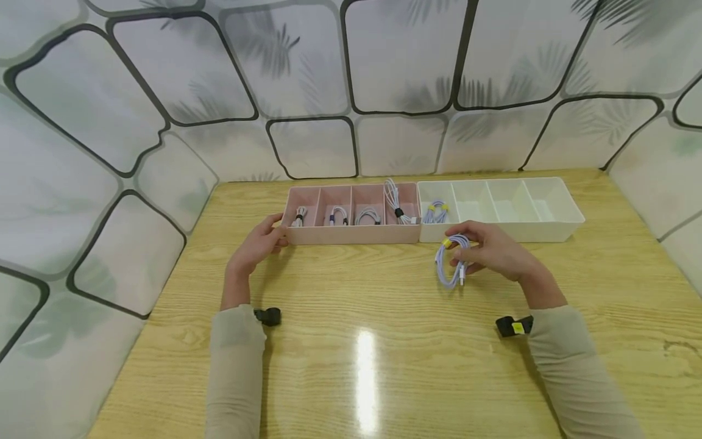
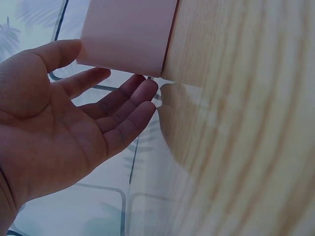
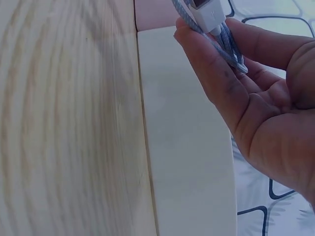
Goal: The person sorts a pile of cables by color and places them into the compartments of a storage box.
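Observation:
My right hand (image 1: 496,250) pinches a coiled lavender USB cable (image 1: 440,268) with a yellow tie, in front of the white divided box (image 1: 504,232). In the right wrist view the cable's white plug (image 3: 209,14) sticks up between thumb and fingers. At the left end of the pink divided box (image 1: 351,236), my left hand (image 1: 258,242) rests its thumb against the corner, its fingers loosely bent. Bundled cables lie in the pink compartments, among them a white cable (image 1: 392,195) that rises above the rim. Another lavender cable (image 1: 436,211) lies in the white box's leftmost compartment.
Both boxes stand end to end near the back of the wooden table (image 1: 329,329). Behind them hangs a patterned curtain (image 1: 395,143), which also encloses the sides. Black straps with small devices (image 1: 269,316) sit at both wrists.

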Available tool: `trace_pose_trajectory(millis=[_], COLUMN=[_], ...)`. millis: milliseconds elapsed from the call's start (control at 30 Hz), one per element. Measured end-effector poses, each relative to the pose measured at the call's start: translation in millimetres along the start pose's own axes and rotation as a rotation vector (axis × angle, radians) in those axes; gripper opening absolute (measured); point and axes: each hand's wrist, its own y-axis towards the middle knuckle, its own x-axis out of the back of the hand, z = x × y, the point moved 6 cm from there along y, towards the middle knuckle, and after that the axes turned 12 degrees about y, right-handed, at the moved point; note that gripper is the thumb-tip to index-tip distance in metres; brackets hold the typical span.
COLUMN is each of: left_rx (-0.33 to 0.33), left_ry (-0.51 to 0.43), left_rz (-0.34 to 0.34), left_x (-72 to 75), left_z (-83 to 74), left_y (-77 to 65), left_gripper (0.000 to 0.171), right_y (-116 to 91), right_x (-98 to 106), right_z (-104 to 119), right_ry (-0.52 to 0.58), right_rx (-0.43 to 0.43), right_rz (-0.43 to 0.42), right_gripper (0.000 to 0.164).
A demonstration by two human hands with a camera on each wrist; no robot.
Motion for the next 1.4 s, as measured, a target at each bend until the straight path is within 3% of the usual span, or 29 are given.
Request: trace_pose_trajectory(millis=[400, 633, 800, 1000, 1233, 1400], left_rx=[-0.011, -0.017, -0.018, -0.014, -0.017, -0.025], left_ry=[-0.018, -0.008, -0.003, -0.009, -0.012, -0.013], left_rz=[0.001, -0.005, -0.005, -0.007, -0.010, -0.010], left_x=[0.4, 1.6, 0.9, 0.9, 1.1, 0.6], left_z=[1.2, -0.9, 0.8, 2.9, 2.8, 1.1], left_y=[1.3, -2.4, -0.9, -0.2, 0.2, -0.3], left_gripper=[0.055, 0.056, 0.056, 0.055, 0.055, 0.055], right_y=[-4, -5, -4, -1, 4, 8], right_x=[24, 43, 55, 68, 84, 92], right_z=[10, 12, 15, 18, 20, 22], right_ry=[0.013, 0.026, 0.109, 0.292, 0.208, 0.206], right_rx=[0.103, 0.098, 0.117, 0.152, 0.115, 0.108], right_rz=[-0.133, -0.201, -0.235, -0.262, -0.355, -0.376], right_gripper=[0.046, 0.049, 0.042, 0.035, 0.044, 0.044])
